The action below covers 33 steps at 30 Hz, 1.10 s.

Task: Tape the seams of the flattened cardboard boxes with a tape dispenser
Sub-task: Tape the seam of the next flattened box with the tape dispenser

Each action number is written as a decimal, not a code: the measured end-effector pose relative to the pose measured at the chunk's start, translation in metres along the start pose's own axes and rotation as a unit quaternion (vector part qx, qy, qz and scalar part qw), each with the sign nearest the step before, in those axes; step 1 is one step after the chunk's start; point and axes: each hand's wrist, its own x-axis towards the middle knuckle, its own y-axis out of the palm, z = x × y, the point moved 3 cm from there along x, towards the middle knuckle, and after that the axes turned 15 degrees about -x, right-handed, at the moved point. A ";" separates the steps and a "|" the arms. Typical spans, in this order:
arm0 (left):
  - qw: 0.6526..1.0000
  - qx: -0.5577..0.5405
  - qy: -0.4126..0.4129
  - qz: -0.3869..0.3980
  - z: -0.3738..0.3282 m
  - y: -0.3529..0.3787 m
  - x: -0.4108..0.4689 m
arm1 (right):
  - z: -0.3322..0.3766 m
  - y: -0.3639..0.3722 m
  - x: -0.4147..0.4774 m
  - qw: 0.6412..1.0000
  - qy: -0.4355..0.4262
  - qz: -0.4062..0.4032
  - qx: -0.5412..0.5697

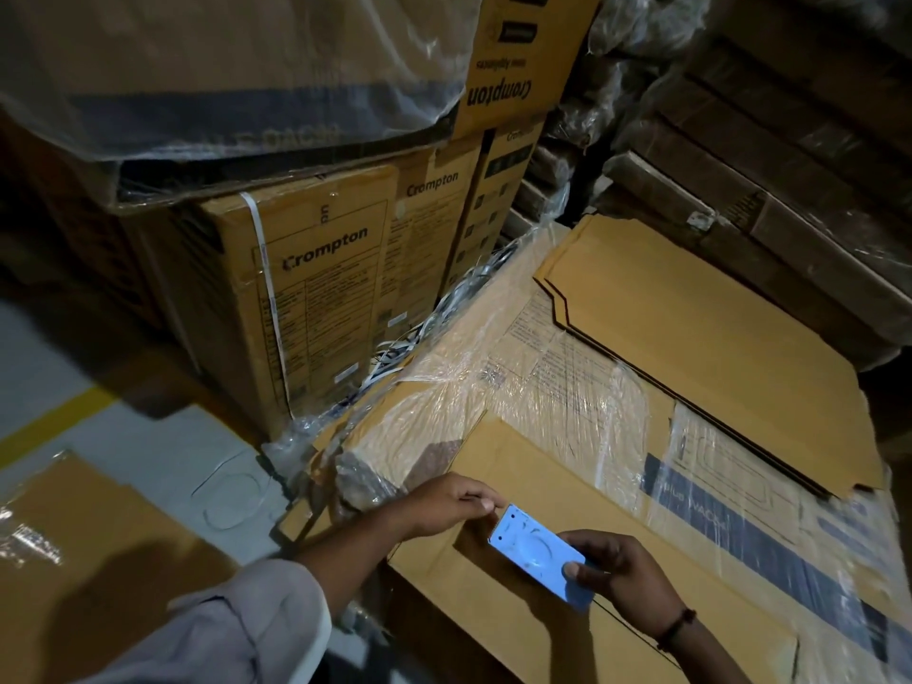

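A flattened brown cardboard box [543, 476] lies on top of a plastic-wrapped stack in front of me. On it rests a light blue tape dispenser [538, 552], flat side up. My right hand [619, 572] grips its near end, thumb on top. My left hand [451, 503] reaches in from the left and pinches at the dispenser's far corner with its fingertips; what it pinches is too small to tell. A second flattened box [691, 328] lies further back on the same stack.
Stacked printed cartons [316, 288] with white strapping stand at the left and behind. Dark wrapped bundles [770, 155] fill the right rear. Another flat cardboard sheet [84, 560] lies on the grey floor at lower left, near a yellow floor line [54, 422].
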 end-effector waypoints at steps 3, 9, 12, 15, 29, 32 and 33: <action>1.000 0.011 0.016 -0.014 0.007 0.001 -0.001 | 0.002 0.001 0.000 1.000 -0.007 0.014 -0.001; 0.999 0.025 0.034 -0.028 0.010 0.004 0.000 | 0.000 0.001 0.000 1.000 -0.025 0.016 -0.001; 0.999 0.021 0.029 -0.028 0.009 0.004 0.001 | -0.004 0.002 0.001 1.000 -0.030 0.009 0.001; 0.999 0.028 0.033 -0.029 0.008 0.002 0.000 | -0.004 0.003 0.003 1.000 -0.025 0.006 -0.016; 0.986 0.164 0.033 -0.016 -0.008 -0.023 0.003 | 0.007 0.024 0.028 0.958 -0.061 -0.085 -0.269; 0.978 0.206 0.021 -0.001 -0.013 -0.038 0.002 | 0.011 0.025 0.029 0.955 -0.066 -0.092 -0.273; 0.977 0.213 0.014 -0.004 -0.013 -0.045 0.000 | 0.012 0.026 0.030 0.955 -0.067 -0.094 -0.274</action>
